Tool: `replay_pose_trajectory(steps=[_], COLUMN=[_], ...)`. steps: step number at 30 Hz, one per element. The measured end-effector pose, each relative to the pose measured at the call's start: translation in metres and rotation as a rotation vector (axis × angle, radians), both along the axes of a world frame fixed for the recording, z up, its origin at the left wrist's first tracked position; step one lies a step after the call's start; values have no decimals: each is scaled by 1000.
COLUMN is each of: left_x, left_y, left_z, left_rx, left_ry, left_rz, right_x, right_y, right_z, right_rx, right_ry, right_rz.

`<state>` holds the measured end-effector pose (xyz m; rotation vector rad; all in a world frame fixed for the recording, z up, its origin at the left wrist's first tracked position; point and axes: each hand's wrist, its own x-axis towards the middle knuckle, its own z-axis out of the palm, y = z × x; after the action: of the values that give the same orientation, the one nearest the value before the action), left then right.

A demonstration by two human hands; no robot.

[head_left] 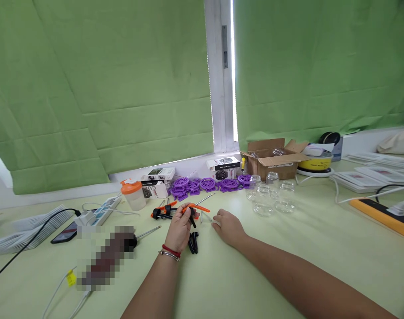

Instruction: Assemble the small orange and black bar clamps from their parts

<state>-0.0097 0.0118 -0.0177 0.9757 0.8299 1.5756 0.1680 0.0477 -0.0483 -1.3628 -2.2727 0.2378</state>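
Observation:
My left hand (pixel 180 226) is closed around an orange and black plastic part (pixel 198 207), a curved orange piece with a black stem pointing down. To its right, my right hand (pixel 229 227) rests low over the table with its fingers drawn together. A thin metal rod (pixel 207 217) runs up to those fingertips; their grip is partly hidden. Beside my left hand lie similar black and orange parts (pixel 160 213). Just below it are black handle-like pieces (pixel 193 243). Another slim metal rod (pixel 207 198) lies behind the hands.
Purple plastic wheels (pixel 207 184) line the back, beside small boxes (pixel 223 165). Clear glass jars (pixel 263 199) stand right, before an open carton (pixel 271 168). Left are an orange-lidded cup (pixel 133 195), a phone (pixel 65 232) and a blurred tool (pixel 105 259) with cable. An orange power strip (pixel 381 217) lies far right.

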Motion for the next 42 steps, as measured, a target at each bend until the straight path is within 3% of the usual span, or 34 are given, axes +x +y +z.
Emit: replay_pose_trajectory(steps=[7,19,27,33,38,42], left_x=[-3,-1,4,5,9,16], left_y=[3,-1,-6,-6,-11,-16], left_z=[-4,2,2,-2,-1,2], left_rx=[-2,-55,-39,-10,-26,-31], left_ry=[-27,53,173,276,402,501], left_rz=[-11,47,20,-38,-137,-232], right_x=[-22,-23,-9,13,37,46], right_y=[17,25,29,42,45,32], right_z=[-1,-4,5,15,38,60], right_rx=[-16,-54,-80,-116,-112,-145], right_ry=[-162,-99,243,611,870,890], right_rz=[-111,-186,-215,-118,-109,7])
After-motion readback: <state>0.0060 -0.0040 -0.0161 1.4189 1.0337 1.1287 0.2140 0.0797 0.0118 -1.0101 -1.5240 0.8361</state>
